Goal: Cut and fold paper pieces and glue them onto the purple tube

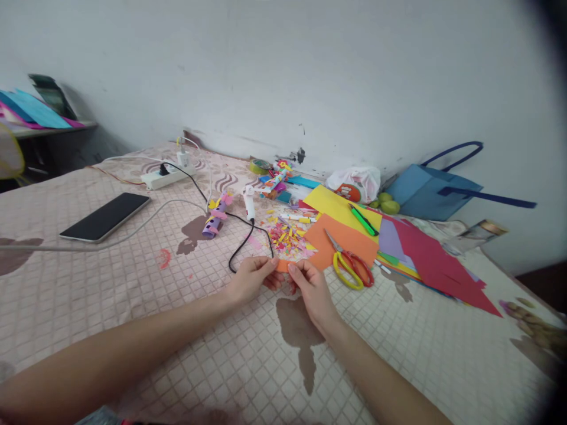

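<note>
Each grip pinched shut, left hand (pixel 251 277) and right hand (pixel 312 287) hold the orange paper scrap (pixel 282 265) between them.

Scissors (pixel 352 268) lie on paper sheets (pixel 343 236), phone (pixel 105 216) far left.

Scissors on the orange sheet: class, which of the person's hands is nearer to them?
Right. The right hand lies just left of the scissors; the left hand is farther left, beyond it.

small orange paper scrap (pixel 282 265) — pinched, mid-bed
</note>
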{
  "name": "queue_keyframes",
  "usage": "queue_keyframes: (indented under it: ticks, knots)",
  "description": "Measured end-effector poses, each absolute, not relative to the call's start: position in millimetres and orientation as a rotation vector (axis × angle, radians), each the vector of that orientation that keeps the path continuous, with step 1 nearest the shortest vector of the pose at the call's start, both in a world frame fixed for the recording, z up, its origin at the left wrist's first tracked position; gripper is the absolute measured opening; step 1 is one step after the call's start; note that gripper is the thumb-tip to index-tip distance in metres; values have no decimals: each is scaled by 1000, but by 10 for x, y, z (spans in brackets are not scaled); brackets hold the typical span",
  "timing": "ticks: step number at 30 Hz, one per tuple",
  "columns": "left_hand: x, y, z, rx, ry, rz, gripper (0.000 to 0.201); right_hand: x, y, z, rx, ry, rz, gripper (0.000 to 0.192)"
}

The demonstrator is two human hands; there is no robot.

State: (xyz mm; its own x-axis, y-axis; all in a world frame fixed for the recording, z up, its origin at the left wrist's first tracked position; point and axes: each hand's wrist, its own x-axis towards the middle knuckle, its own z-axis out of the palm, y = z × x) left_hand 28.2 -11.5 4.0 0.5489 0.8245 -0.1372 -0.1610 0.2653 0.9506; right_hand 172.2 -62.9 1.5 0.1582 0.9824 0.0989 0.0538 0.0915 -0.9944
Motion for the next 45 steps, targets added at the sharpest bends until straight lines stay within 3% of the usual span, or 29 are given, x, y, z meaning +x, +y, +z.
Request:
queue_keyframes:
  ticks: [24,45]
  knots:
    - [264,-67,49,1309,755,823,32,1736,-631,-10,-1250,-1206,1069,25]
    - [223,-34,7,1478,743,682,30,1761,-626,-15,-1231,-1237,1105,27]
